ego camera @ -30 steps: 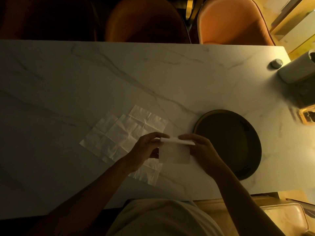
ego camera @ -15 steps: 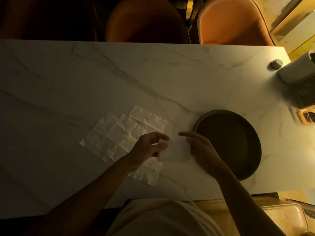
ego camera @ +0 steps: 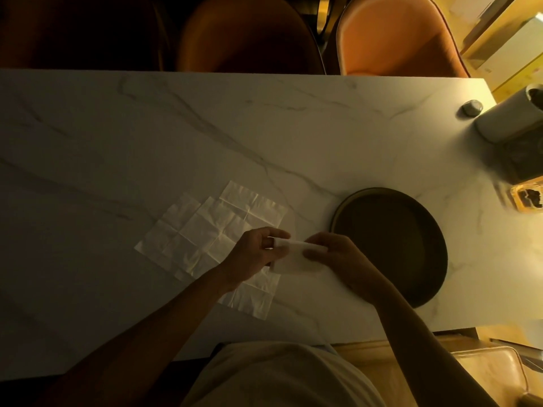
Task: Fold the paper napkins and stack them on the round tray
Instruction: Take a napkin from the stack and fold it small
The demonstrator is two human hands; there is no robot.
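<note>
A small folded white napkin (ego camera: 295, 258) is held just above the marble table (ego camera: 205, 136), between my two hands. My left hand (ego camera: 254, 254) pinches its left end with thumb and fingers. My right hand (ego camera: 338, 259) pinches its right end. Unfolded, creased napkins (ego camera: 211, 233) lie spread flat on the table to the left, partly under my left wrist. The dark round tray (ego camera: 390, 245) sits to the right of my hands with nothing in it.
At the far right edge stand a white cylindrical container (ego camera: 511, 116), a small round metal knob (ego camera: 471, 107) and a glass holder (ego camera: 527, 198). Three chairs (ego camera: 393, 39) line the table's far side. The near table edge is by my torso.
Half a second ago the napkin lay flatter with my right hand loosely over it; now both hands pinch its upper edge and it is folded narrower.
</note>
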